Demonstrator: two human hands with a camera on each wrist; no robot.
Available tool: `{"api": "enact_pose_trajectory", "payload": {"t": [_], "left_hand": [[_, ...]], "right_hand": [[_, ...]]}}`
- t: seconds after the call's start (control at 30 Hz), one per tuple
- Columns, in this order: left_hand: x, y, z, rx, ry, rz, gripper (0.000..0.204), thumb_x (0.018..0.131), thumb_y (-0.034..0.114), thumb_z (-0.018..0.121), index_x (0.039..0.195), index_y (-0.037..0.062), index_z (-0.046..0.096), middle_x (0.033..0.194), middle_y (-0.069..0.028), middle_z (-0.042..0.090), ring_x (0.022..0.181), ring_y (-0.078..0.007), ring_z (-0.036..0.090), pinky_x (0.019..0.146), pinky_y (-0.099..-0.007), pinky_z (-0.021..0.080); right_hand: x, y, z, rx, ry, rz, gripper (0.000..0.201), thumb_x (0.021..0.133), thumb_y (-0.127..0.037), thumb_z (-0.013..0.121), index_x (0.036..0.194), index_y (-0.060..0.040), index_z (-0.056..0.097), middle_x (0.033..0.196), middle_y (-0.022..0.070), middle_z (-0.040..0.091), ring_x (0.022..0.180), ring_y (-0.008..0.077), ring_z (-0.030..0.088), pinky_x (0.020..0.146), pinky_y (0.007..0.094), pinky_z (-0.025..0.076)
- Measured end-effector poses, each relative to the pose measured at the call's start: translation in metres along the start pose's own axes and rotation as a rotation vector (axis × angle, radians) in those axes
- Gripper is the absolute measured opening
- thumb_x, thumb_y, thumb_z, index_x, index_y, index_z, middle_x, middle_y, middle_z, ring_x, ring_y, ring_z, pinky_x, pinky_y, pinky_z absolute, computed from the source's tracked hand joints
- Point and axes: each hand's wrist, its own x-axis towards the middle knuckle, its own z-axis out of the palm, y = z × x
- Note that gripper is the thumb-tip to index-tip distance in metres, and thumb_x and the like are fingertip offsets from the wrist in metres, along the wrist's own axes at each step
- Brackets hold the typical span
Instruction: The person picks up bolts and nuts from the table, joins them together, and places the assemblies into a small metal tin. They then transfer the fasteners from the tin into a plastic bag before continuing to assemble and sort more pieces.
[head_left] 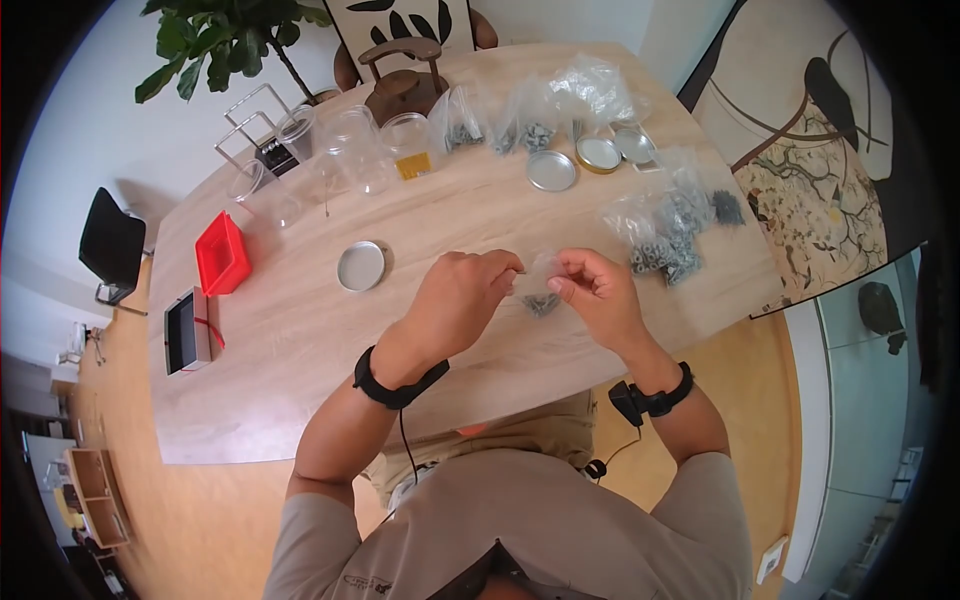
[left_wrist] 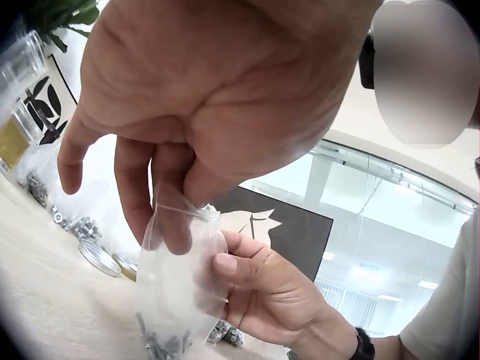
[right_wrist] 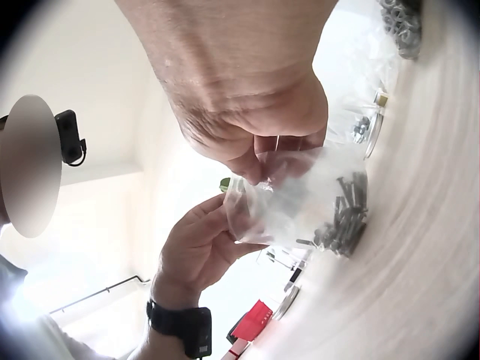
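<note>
A small clear plastic bag [head_left: 541, 284] hangs upright between the two hands, dark screws [right_wrist: 346, 217] gathered at its bottom. My left hand [head_left: 462, 300] pinches one top corner of the bag [left_wrist: 176, 277] between thumb and fingers. On the other side, my right hand [head_left: 600, 300] pinches the opposite upper edge, thumb and fingers bent round the film. In the right wrist view the right hand [right_wrist: 255, 112] covers part of the bag's top edge. Whether the bag's mouth is parted, I cannot tell.
Bags of metal parts [head_left: 668, 240] lie to the right, more bags [head_left: 462, 125] at the back. Round lids [head_left: 551, 171] and clear jars [head_left: 352, 135] stand beyond the hands. A single lid [head_left: 361, 266], a red tray [head_left: 222, 253] and a grey box [head_left: 187, 332] are at left.
</note>
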Motion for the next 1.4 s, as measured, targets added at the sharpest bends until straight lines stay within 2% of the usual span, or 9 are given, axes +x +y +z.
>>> {"api": "enact_pose_trajectory", "payload": {"t": [0.3,0.57,0.73,0.87,0.97,1.03,1.17,1.27,1.4], "left_hand": [[-0.001,0.001,0.005,0.057,0.171,0.178,0.011,0.096,0.007,0.076,0.107,0.0049,0.074,0.102,-0.0139,0.076,0.097,-0.0337,0.071,0.084,-0.0425,0.057],[0.004,0.015,0.014,-0.061,0.278,0.028,0.016,0.096,0.000,0.075,0.111,0.0009,0.070,0.103,-0.0140,0.073,0.088,-0.0264,0.074,0.079,-0.0346,0.059],[-0.004,0.003,0.012,-0.125,0.311,-0.007,0.015,0.098,0.000,0.073,0.113,0.0001,0.070,0.099,-0.0114,0.073,0.087,-0.0207,0.073,0.080,-0.0336,0.058],[-0.036,-0.014,0.015,-0.024,-0.056,-0.024,0.010,0.097,0.005,0.073,0.106,0.0009,0.072,0.104,-0.0161,0.075,0.091,-0.0326,0.075,0.081,-0.0398,0.059],[-0.059,-0.024,0.010,0.007,-0.092,-0.079,0.018,0.094,0.006,0.075,0.111,0.0035,0.071,0.109,-0.0177,0.074,0.097,-0.0380,0.071,0.087,-0.0429,0.058],[-0.070,-0.043,-0.006,0.132,0.008,-0.120,0.022,0.093,0.006,0.076,0.114,0.0046,0.070,0.114,-0.0178,0.072,0.105,-0.0394,0.069,0.093,-0.0450,0.057],[-0.094,-0.106,-0.035,0.497,0.290,-0.280,0.030,0.089,0.010,0.078,0.118,0.0067,0.071,0.126,-0.0180,0.068,0.122,-0.0416,0.062,0.105,-0.0496,0.052],[-0.099,-0.130,-0.052,0.532,0.189,-0.422,0.022,0.090,0.011,0.076,0.112,0.0072,0.074,0.123,-0.0167,0.069,0.118,-0.0384,0.065,0.101,-0.0494,0.054],[-0.066,-0.118,-0.036,0.504,0.082,-0.329,0.011,0.094,0.015,0.071,0.099,0.0072,0.077,0.113,-0.0146,0.073,0.112,-0.0368,0.068,0.095,-0.0499,0.057]], "right_hand": [[-0.003,0.006,-0.004,0.077,0.063,0.017,0.021,0.100,-0.001,0.075,0.120,0.0024,0.070,0.102,0.0056,0.075,0.093,0.0098,0.067,0.085,0.0267,0.056],[-0.007,0.028,-0.004,0.077,-0.081,0.061,0.022,0.105,-0.015,0.073,0.118,0.0018,0.068,0.097,0.0020,0.070,0.093,0.0101,0.065,0.091,0.0291,0.055],[0.030,0.002,-0.096,0.134,0.302,-0.038,0.025,0.109,-0.027,0.067,0.112,-0.0024,0.067,0.103,0.0056,0.074,0.098,0.0134,0.069,0.091,0.0320,0.056],[0.070,0.019,-0.241,-0.371,0.410,-0.042,0.021,0.105,-0.019,0.066,0.117,-0.0029,0.070,0.099,0.0074,0.075,0.092,0.0153,0.070,0.086,0.0327,0.057],[0.089,0.069,-0.335,-0.678,0.420,0.057,0.038,0.099,-0.019,0.068,0.134,-0.0032,0.067,0.099,0.0092,0.076,0.092,0.0190,0.072,0.085,0.0346,0.057],[0.100,0.063,-0.329,-0.774,0.471,0.297,0.054,0.096,-0.025,0.072,0.144,-0.0039,0.060,0.113,0.0149,0.076,0.098,0.0272,0.074,0.088,0.0412,0.057],[0.100,0.086,-0.325,-1.335,0.501,0.109,0.061,0.092,-0.024,0.077,0.148,-0.0070,0.058,0.132,0.0256,0.070,0.116,0.0403,0.071,0.100,0.0474,0.055],[0.096,0.077,-0.305,-1.462,0.568,-0.045,0.052,0.095,-0.016,0.075,0.144,-0.0056,0.062,0.123,0.0242,0.073,0.119,0.0390,0.069,0.097,0.0438,0.055],[0.067,0.040,-0.237,-0.900,0.460,-0.113,0.037,0.098,-0.013,0.075,0.134,-0.0028,0.069,0.115,0.0145,0.076,0.103,0.0230,0.072,0.089,0.0351,0.056]]}}
